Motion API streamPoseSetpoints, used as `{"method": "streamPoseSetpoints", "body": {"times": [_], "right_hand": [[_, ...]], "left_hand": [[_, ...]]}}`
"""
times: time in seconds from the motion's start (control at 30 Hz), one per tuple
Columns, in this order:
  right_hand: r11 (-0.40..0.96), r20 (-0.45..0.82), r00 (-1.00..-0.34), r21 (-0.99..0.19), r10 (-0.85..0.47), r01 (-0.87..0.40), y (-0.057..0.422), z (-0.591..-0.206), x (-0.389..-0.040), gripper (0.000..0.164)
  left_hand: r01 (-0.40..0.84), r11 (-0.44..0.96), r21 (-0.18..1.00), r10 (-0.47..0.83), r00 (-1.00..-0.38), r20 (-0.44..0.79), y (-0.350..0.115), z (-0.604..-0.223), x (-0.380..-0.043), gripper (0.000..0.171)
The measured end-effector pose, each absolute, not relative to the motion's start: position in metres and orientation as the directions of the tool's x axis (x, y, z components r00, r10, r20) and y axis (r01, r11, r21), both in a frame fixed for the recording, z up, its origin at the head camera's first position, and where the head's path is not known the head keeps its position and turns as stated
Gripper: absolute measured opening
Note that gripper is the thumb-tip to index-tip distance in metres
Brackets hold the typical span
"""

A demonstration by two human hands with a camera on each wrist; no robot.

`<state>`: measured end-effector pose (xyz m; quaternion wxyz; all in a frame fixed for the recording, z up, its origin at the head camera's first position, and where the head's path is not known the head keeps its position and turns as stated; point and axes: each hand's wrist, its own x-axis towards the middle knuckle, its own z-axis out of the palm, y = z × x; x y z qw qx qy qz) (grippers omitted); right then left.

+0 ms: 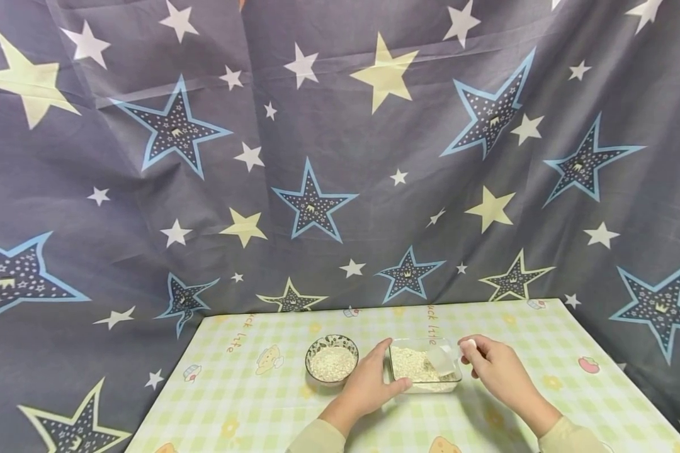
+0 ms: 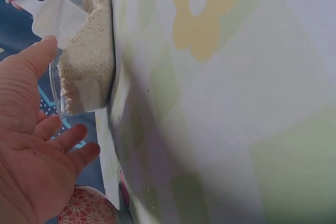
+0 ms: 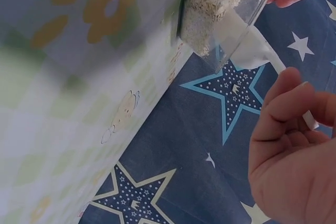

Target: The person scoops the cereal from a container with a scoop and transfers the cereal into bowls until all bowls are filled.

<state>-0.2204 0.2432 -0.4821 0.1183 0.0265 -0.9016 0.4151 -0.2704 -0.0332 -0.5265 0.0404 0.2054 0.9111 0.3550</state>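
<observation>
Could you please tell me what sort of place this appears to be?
Probably an improvised indoor workspace: a star-patterned curtain hangs behind a green-checked tablecloth, on which a clear container stands.

A cloth-covered table point(image 1: 249, 390), checked pale green and white with printed flowers and cartoon pictures. On it sits a clear rectangular container point(image 1: 430, 387). Left of the container, near it, stands a round patterned bowl point(image 1: 334, 340). Well right of the container, the cloth shows a red fruit print point(image 1: 589, 365).
</observation>
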Motion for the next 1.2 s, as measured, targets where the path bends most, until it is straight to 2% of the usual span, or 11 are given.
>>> {"method": "streamPoseSetpoints", "body": {"times": [0.23, 0.47, 0.6, 0.83, 1.0, 1.2], "right_hand": [[0.555, 0.082, -0.991, -0.832, 0.105, -0.010, 0.242, -0.486, -0.223, 0.029], [0.309, -0.128, -0.979, -0.935, 0.158, 0.172, 0.238, -0.500, -0.227, 0.042], [0.187, -0.206, -0.965, -0.954, 0.160, 0.234, 0.231, -0.510, -0.225, 0.043], [0.092, -0.224, -0.965, -0.967, 0.138, 0.238, 0.216, -0.518, -0.221, 0.040], [0.020, -0.232, -0.964, -0.971, 0.128, 0.236, 0.213, -0.518, -0.219, 0.047], [-0.146, -0.274, -0.954, -0.956, 0.119, 0.256, 0.215, -0.520, -0.218, 0.056]], "left_hand": [[0.340, 0.659, 0.671, 0.411, -0.910, 0.057, -0.031, -0.524, -0.271, 0.097], [0.332, 0.670, 0.664, 0.406, -0.913, 0.047, -0.030, -0.526, -0.271, 0.098], [0.340, 0.677, 0.652, 0.408, -0.912, 0.053, -0.030, -0.527, -0.272, 0.099], [0.358, 0.679, 0.641, 0.407, -0.910, 0.078, -0.032, -0.526, -0.272, 0.098], [0.350, 0.673, 0.652, 0.403, -0.912, 0.074, -0.032, -0.526, -0.272, 0.098], [0.336, 0.672, 0.660, 0.398, -0.915, 0.061, -0.033, -0.527, -0.272, 0.098]]}}
